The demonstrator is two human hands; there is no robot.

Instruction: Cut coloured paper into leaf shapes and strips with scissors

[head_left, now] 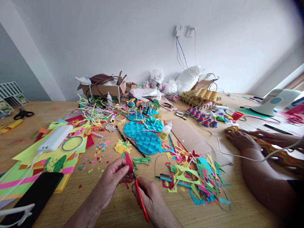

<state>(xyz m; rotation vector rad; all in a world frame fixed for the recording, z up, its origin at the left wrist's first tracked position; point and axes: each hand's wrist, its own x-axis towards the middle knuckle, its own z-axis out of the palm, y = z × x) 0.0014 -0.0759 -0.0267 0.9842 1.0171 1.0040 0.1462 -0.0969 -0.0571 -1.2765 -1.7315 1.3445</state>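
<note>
My left hand (113,176) pinches a small piece of red paper (128,160) between thumb and fingers. Red-handled scissors (142,200) are gripped in my right hand (149,193), their blades up against the paper's lower edge. How far the blades are apart is hard to make out. Just beyond my hands lie green paper strips (142,161), a yellow paper fish (123,146) and a round blue scaled piece (148,142). A white glue bottle (165,131) stands at the blue piece's right edge.
Colored paper scraps (199,180) are heaped on the right, before a cardboard sheet (190,136). A co-worker's hands (242,141) work on egg carton at far right. On the left lie a black phone (35,199), a white power bank (55,138) and paper sheets (21,155).
</note>
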